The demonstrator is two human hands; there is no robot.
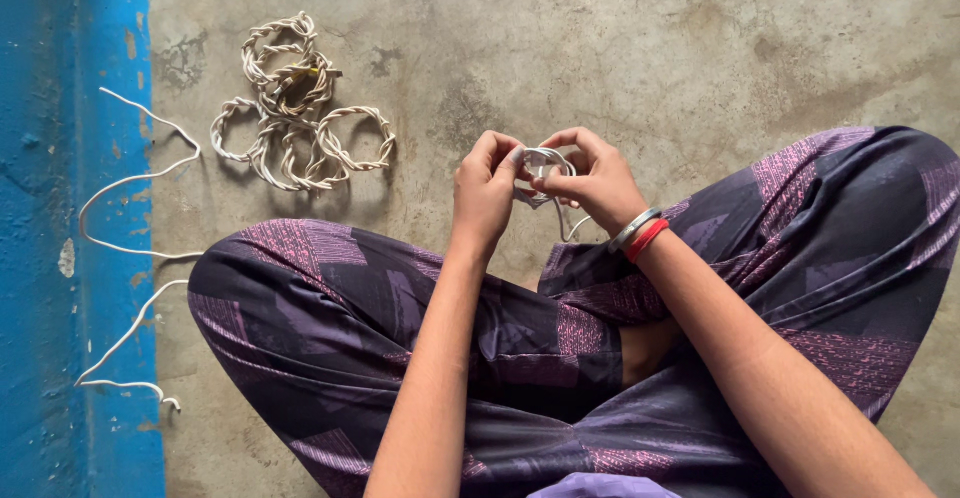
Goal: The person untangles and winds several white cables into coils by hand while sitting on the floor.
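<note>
Head view: left hand [487, 190] and right hand [597, 180] both pinched closed on one small white ring [541, 165], held between them above the crossed legs [400, 328], over the concrete floor [650, 48]. Fingertips of both hands grip the ring's rim from opposite sides; a thin white tail [568, 226] hangs down from it below the right hand. Judging by that loose tail, this ring is part-wrapped, not closed off.

Done so far: a pile of finished rings [297, 108], cream, twisted-cord look, lies on the floor well apart from the hands, up left of the knee. Roughly six or seven, overlapping; exact count unclear.

Left: loose white cord lengths [135, 248] lie along the blue painted strip [60, 228] at the left edge, unused. At least two or three pieces, so more rings' worth of stock remains.

Right wrist carries a metal bangle and a red one [640, 233].
</note>
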